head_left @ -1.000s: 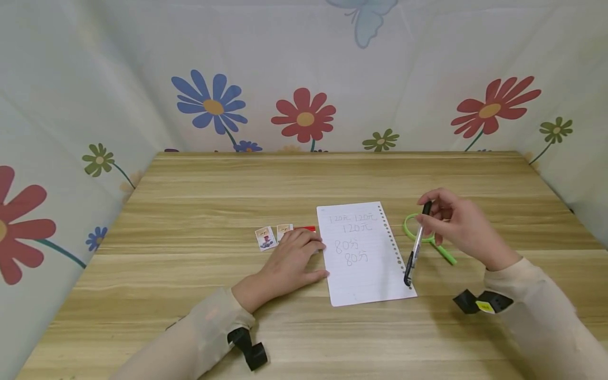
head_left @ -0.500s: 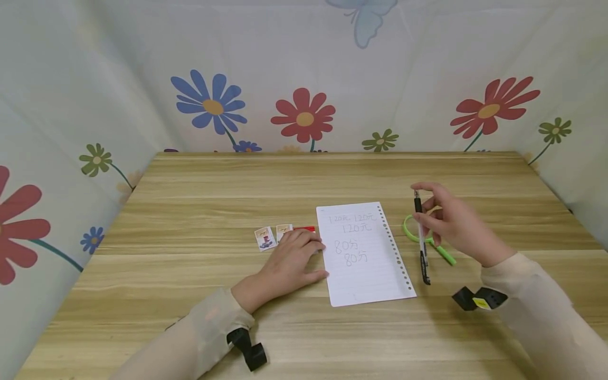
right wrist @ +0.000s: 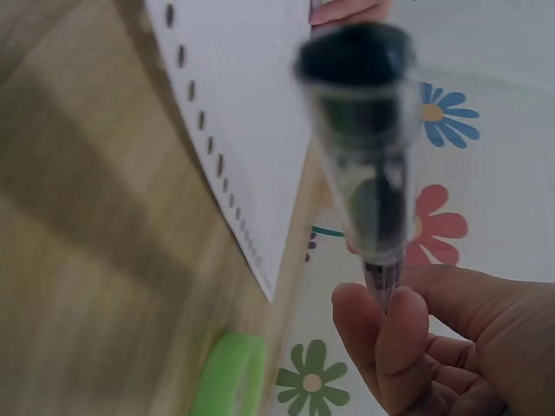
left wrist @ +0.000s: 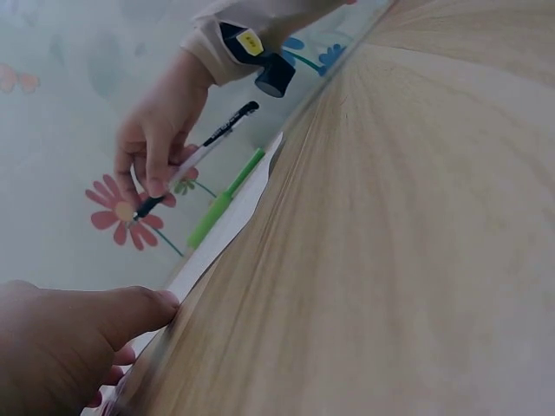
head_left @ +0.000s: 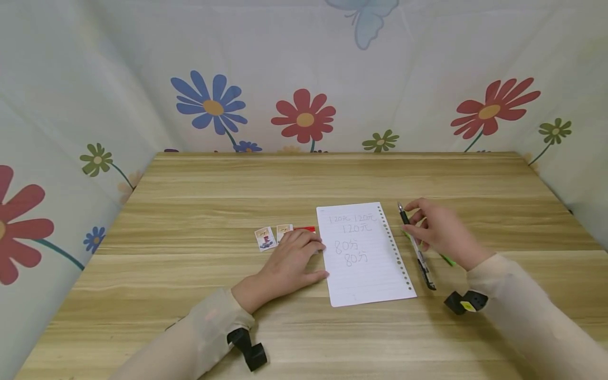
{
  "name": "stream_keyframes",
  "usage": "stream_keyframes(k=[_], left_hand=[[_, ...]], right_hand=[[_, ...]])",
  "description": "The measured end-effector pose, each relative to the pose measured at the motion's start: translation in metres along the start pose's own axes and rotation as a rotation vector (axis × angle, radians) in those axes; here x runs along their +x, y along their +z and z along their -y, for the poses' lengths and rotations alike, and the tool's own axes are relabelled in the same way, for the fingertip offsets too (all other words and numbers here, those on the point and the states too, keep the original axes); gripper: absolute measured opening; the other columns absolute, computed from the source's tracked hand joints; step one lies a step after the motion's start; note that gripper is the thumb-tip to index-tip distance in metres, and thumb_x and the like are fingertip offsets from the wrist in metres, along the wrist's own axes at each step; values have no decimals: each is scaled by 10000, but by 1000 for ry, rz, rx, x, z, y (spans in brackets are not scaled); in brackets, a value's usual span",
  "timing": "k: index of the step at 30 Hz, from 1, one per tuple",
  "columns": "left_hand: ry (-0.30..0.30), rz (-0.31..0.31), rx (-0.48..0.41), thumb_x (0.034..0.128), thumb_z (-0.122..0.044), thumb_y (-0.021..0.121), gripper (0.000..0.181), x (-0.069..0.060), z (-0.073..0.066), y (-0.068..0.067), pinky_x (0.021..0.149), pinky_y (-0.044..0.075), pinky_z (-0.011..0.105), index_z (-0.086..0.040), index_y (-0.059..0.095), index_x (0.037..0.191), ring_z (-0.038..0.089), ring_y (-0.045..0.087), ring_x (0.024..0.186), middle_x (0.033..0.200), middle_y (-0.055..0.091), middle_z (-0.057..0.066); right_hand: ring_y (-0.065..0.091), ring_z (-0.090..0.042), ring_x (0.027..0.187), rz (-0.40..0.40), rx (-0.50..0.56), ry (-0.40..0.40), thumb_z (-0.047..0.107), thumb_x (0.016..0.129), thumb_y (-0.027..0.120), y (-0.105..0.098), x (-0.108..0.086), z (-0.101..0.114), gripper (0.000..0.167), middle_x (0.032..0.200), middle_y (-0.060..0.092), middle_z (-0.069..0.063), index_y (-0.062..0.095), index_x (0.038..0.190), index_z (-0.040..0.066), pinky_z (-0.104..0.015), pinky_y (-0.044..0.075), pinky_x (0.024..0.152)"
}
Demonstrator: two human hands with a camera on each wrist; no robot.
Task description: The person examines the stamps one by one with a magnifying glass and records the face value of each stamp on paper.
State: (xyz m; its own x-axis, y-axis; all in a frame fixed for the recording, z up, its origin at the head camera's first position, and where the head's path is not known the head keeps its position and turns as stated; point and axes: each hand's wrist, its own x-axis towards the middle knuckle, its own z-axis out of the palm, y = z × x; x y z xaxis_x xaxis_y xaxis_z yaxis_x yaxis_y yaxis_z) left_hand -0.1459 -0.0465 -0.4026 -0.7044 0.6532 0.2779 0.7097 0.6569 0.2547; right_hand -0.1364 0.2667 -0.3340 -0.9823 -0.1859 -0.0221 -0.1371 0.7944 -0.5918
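My right hand (head_left: 439, 229) pinches a black-and-clear pen (head_left: 420, 261) near its black grip, to the right of a lined sheet of paper (head_left: 372, 274). The pen's bare point faces away and its black-capped end slants down toward me. In the right wrist view the capped end of the pen (right wrist: 364, 130) looms close and blurred. My left hand (head_left: 290, 266) rests at the sheet's left edge, fingers relaxed, its thumb touching the edge. Beside those fingers lie small picture stamps (head_left: 265, 238) and a red strip (head_left: 305, 228), partly covered by the hand.
A green magnifying glass (head_left: 448, 260) lies under the right hand, mostly hidden. Handwritten figures and a punched right edge mark the sheet. The wood-grain table (head_left: 214, 184) meets a flowered cloth backdrop (head_left: 304, 58) behind and at both sides.
The pen has turned from point down, with its tip swinging to the far left and its capped end toward me. The right hand has shifted left, over the magnifying glass. The left hand stays still.
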Motion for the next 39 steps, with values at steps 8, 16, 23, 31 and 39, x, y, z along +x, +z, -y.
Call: stream_keyframes(k=[8,16,23,31,39], left_hand=[[6,-4,2,795,-414,741,458,0,1,1,1083,351,411,-93,660,1112,223,506,1181,1200,601,33],[7,-9,2,790,-412,745,461,-1,1,1,1081,353,416,-93,661,1111,225,506,1181,1197,601,34],[6,-6,1,794,-412,744,461,-1,2,3,1086,349,417,-94,658,1117,224,503,1189,1206,598,33],[8,-10,12,796,-420,740,462,-1,2,3,1083,352,413,-98,656,1116,223,504,1185,1202,598,33],[22,-26,6,789,-418,750,458,-2,1,4,1079,351,419,-97,657,1102,227,503,1181,1193,596,35]], right_hand=[[539,-145,526,47,-32,8,76,914,614,14,4,-7,365,856,622,-134,477,1230,-48,-263,468,450],[531,-126,496,96,-93,24,76,905,626,24,7,-10,376,783,640,-94,473,1224,-51,-256,440,450],[541,-115,477,104,-144,49,82,895,639,29,9,-8,418,738,640,-76,462,1246,-59,-258,461,447],[545,-113,463,113,-198,59,100,889,652,31,10,-7,402,660,612,-42,482,1222,-48,-254,459,448],[549,-124,485,117,-169,77,99,884,658,30,7,-7,395,688,603,-61,481,1211,-36,-241,474,450]])
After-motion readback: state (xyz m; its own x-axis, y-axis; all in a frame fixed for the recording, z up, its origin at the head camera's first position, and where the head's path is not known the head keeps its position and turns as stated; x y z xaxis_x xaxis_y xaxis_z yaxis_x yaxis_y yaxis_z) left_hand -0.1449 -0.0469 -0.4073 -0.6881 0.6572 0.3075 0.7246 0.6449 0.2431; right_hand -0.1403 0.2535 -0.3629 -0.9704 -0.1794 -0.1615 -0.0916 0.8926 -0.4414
